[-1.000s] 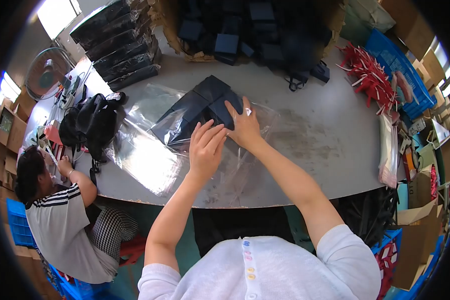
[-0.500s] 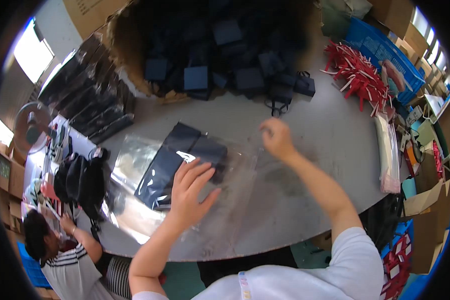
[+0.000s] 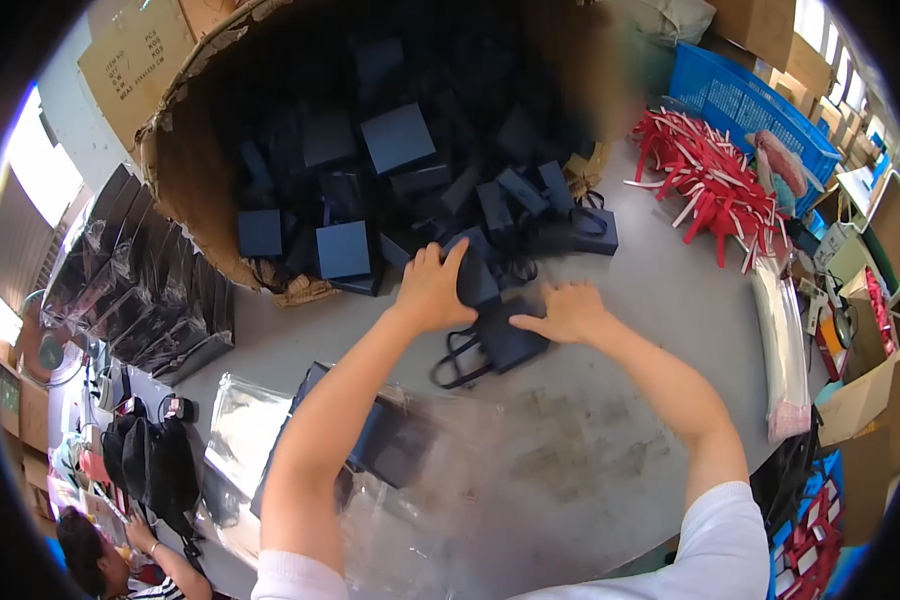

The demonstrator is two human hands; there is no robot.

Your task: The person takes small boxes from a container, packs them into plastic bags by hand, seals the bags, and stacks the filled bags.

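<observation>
Head view: boxes (image 3: 395, 440) are already being enclosed by a clear bag (image 3: 243, 415), many being left in the carton (image 3: 188, 205); at its mouth, a dark box (image 3: 479, 279) is being gripped by the left hand (image 3: 433, 293), a handled bag (image 3: 513, 336) touched by the right hand (image 3: 574, 314), grip unclear.

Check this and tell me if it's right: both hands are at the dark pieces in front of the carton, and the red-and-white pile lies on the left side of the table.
One error: the red-and-white pile lies on the right side of the table, as the head view shows.
</observation>
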